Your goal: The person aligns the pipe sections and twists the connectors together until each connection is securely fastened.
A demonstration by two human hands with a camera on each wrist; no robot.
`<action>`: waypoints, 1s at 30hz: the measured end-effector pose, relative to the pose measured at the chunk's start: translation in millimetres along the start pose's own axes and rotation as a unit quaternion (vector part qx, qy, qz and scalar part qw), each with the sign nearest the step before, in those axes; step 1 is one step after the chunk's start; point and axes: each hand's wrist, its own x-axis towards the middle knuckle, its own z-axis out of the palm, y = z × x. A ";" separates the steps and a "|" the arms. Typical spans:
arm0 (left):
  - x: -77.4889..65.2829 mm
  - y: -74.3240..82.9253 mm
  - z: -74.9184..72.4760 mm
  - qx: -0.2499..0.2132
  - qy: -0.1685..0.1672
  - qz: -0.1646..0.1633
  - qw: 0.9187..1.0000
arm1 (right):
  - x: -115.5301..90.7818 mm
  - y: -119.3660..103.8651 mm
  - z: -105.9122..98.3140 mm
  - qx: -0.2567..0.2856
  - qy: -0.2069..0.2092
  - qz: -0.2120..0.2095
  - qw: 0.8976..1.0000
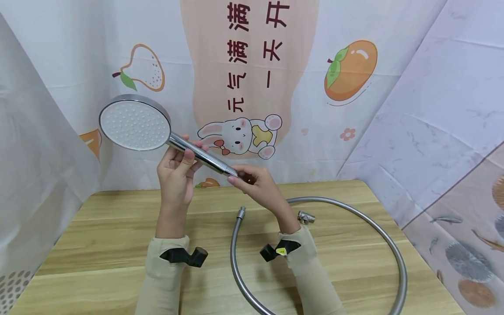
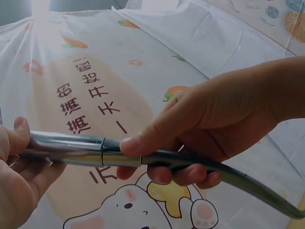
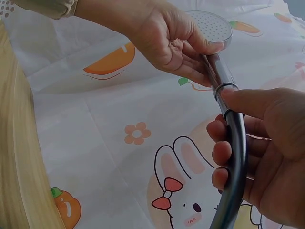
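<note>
A chrome shower head [image 1: 134, 124] with a round white nozzle face is raised above the table, its face tilted toward me. My left hand [image 1: 175, 175] holds the handle [image 1: 204, 156] just below the head, thumb in front and fingers behind. At the handle's lower end, my right hand [image 1: 257, 186] pinches the silver hose fitting [image 2: 121, 159] with the thumb. Its other fingers curl about the grey shower hose [image 3: 234, 162]. Fitting and handle sit in line, end to end. The hose loops down over the table, and its free end fitting [image 1: 241, 212] lies below the hands.
A small chrome valve fitting [image 1: 306, 217] lies on the wooden table [image 1: 106, 249] beside the right wrist. Printed cloth [image 1: 299, 153] hangs behind and along both sides. Black camera mounts [image 1: 189, 257] are strapped to both wrists.
</note>
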 end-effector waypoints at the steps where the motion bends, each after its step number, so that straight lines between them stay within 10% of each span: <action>1: -0.5 0.8 1.4 -0.004 0.007 0.002 1.000 | -0.1 -0.2 0.1 0.000 0.000 0.001 1.000; 17: -8.0 18.5 12.5 -0.035 0.010 0.071 0.997 | -1.0 -4.0 1.1 -0.029 0.003 -0.009 1.000; 30: -8.4 24.9 6.2 0.057 0.070 -0.017 0.996 | 2.3 1.2 5.4 -0.063 0.053 -0.014 0.996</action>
